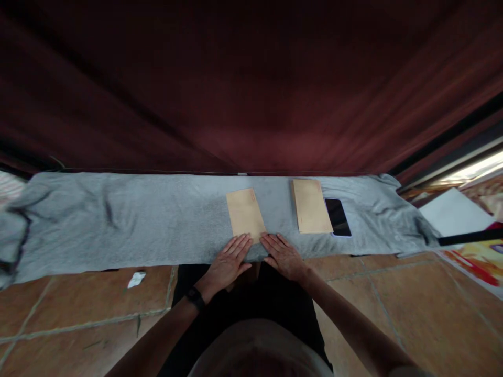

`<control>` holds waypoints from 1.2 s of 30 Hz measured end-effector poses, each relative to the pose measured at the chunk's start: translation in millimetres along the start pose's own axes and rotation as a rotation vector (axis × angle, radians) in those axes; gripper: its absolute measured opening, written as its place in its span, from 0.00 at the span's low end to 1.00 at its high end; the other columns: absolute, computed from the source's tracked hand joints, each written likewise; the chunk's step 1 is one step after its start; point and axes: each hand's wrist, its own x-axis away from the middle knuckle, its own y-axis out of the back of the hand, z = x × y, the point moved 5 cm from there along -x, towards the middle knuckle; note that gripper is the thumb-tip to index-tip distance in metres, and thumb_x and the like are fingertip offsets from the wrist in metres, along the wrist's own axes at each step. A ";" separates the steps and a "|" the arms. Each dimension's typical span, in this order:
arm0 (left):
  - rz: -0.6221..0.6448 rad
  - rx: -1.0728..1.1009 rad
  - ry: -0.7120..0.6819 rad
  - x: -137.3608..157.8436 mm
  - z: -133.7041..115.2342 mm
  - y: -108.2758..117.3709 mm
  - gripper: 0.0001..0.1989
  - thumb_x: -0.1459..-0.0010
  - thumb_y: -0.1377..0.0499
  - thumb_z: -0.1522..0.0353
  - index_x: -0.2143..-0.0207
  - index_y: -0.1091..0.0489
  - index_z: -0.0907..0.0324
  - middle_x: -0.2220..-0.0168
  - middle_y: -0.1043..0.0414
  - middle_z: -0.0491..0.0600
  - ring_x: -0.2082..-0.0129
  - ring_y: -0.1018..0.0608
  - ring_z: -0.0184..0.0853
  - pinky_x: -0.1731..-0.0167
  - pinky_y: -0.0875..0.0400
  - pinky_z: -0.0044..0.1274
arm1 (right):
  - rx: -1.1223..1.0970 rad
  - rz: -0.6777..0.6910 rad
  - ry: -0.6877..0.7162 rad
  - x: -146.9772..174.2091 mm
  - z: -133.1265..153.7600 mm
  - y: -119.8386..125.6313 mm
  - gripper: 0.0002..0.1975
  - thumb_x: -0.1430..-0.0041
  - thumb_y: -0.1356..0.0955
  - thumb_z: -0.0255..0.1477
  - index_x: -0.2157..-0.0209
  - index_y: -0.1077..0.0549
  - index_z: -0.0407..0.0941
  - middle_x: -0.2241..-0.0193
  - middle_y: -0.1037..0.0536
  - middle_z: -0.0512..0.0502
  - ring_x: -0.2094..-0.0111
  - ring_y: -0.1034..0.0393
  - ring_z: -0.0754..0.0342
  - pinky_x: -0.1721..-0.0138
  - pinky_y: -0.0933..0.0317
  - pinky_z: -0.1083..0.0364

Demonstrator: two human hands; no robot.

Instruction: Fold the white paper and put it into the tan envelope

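A single tan paper envelope [245, 212] lies slightly tilted on the grey cloth in front of me. My left hand [228, 262] is flat with its fingers stretched out, the fingertips touching the envelope's near left corner. On the near right corner rest the fingertips of my right hand [283, 255], also spread and flat. Neither hand grips anything. To the right is a stack of similar tan envelopes [312, 206], a little thicker than the single one. Partly beneath or against that stack's right side is a dark-screened phone [338, 217] with a pale purple edge.
Grey cloth [157, 220] covers the long, narrow surface. A dark red curtain [251, 94] hangs behind it. White paper [456, 212] sits at the far right beside a dark bar. Below, the tiled floor [361, 293] has a crumpled white scrap [136, 279] at left.
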 end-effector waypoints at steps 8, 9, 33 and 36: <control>-0.015 -0.011 0.056 33.4 14.0 7.9 0.33 0.31 0.49 0.57 0.31 0.49 0.64 0.30 0.46 0.59 0.30 0.43 0.42 0.32 0.45 0.37 | -0.010 -0.009 -0.091 7.2 -0.5 1.7 0.29 0.28 0.40 0.34 0.30 0.49 0.44 0.31 0.44 0.43 0.31 0.46 0.48 0.30 0.54 0.42; -0.022 -0.011 0.068 33.9 14.1 9.5 0.33 0.31 0.49 0.57 0.31 0.48 0.64 0.31 0.45 0.60 0.30 0.42 0.43 0.32 0.45 0.38 | -0.012 -0.008 -0.097 7.3 -0.3 1.7 0.29 0.28 0.40 0.34 0.30 0.48 0.43 0.31 0.43 0.43 0.31 0.46 0.47 0.30 0.54 0.42; 0.058 0.009 0.347 -125.5 75.9 -21.0 0.34 0.30 0.59 0.55 0.29 0.51 0.65 0.29 0.50 0.56 0.28 0.50 0.42 0.30 0.55 0.38 | -0.041 -0.077 -0.216 7.0 5.8 0.0 0.30 0.30 0.37 0.35 0.30 0.47 0.46 0.32 0.39 0.43 0.33 0.44 0.47 0.31 0.54 0.41; 0.081 -0.007 0.373 -130.1 83.9 -23.0 0.35 0.31 0.59 0.53 0.29 0.50 0.63 0.28 0.52 0.55 0.28 0.51 0.43 0.31 0.56 0.39 | -0.024 -0.087 -0.211 7.1 5.2 -1.9 0.31 0.30 0.36 0.36 0.30 0.47 0.46 0.33 0.39 0.42 0.33 0.43 0.47 0.31 0.55 0.41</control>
